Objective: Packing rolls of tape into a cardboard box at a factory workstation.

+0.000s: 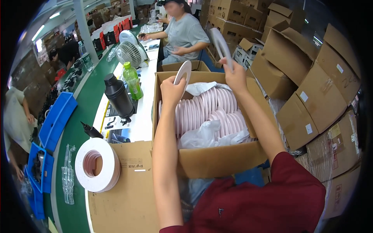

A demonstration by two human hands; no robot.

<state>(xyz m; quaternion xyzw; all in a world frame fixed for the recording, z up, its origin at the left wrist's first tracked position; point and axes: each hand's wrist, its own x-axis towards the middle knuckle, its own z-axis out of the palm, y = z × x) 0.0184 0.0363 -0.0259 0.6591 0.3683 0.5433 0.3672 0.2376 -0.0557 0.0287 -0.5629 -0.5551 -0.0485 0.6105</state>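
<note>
My left hand (173,90) grips a flat white ring (185,72), which looks like a narrow tape roll, above the left side of an open cardboard box (217,161). Higher and further right, my right hand (235,76) is closed on another flat white ring (220,44), slightly blurred. Rows of similar rings (198,110) stand on edge inside the box, with pinkish-white rims. Crumpled translucent plastic (200,136) lies over part of them. On a flat cardboard sheet (128,198) to the left, a stack of these rings (110,171) lies flat.
Along the left bench stand a dark bottle (117,97), a green bottle (134,81), a small fan (130,53) and a black nozzle bottle (91,131). Blue bins (58,120) line the green conveyor (74,134). A seated person (186,33) works ahead. Cartons (311,97) crowd the right.
</note>
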